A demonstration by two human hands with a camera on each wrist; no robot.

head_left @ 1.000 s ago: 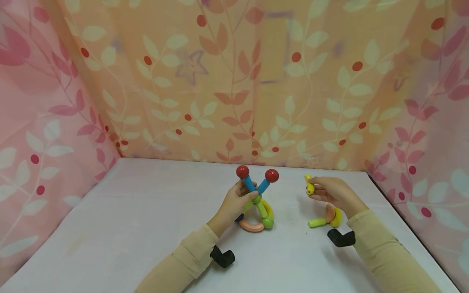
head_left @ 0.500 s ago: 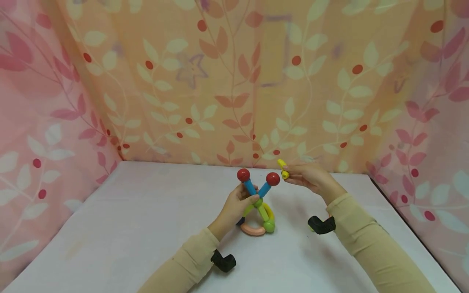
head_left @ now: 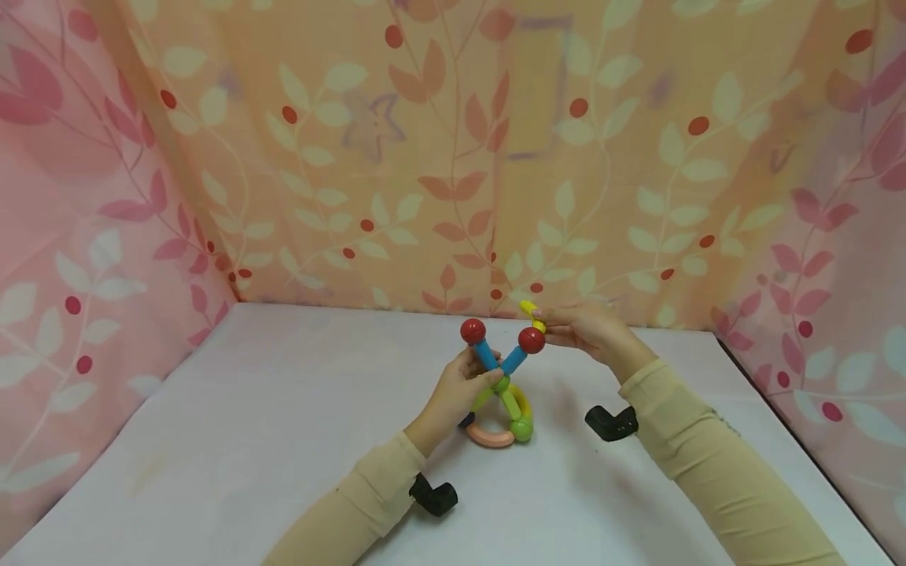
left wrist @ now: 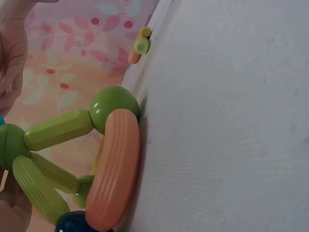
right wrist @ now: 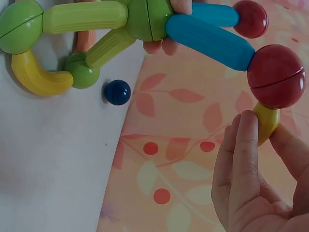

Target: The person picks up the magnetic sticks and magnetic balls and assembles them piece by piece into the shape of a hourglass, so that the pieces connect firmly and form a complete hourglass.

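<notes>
My left hand point(head_left: 453, 393) grips a figure of toy building sticks and balls at its central green ball point(head_left: 502, 383). From there two blue sticks point(head_left: 515, 361) spread upward, each topped by a red ball point(head_left: 473, 331). Below, light green sticks point(left wrist: 58, 130) lead to green balls point(left wrist: 114, 108), joined by a curved orange stick point(left wrist: 116, 164) and a curved yellow stick point(right wrist: 41, 79) at the base. Between thumb and fingers my right hand point(head_left: 594, 334) pinches a yellow stick point(right wrist: 268, 126), one end right at the right-hand red ball point(right wrist: 276, 76). The fingers partly hide that stick.
On the white table point(head_left: 248, 440) a dark blue ball point(right wrist: 117, 92) shows in the right wrist view. Loose pieces point(left wrist: 140, 46) in yellow, green and orange lie farther off in the left wrist view. Patterned cloth point(head_left: 453, 157) stands behind the table and along both sides.
My right hand has carried the yellow stick leftward from the table's right side up to the right-hand red ball. The left hand keeps its grip on the figure, nearly still.
</notes>
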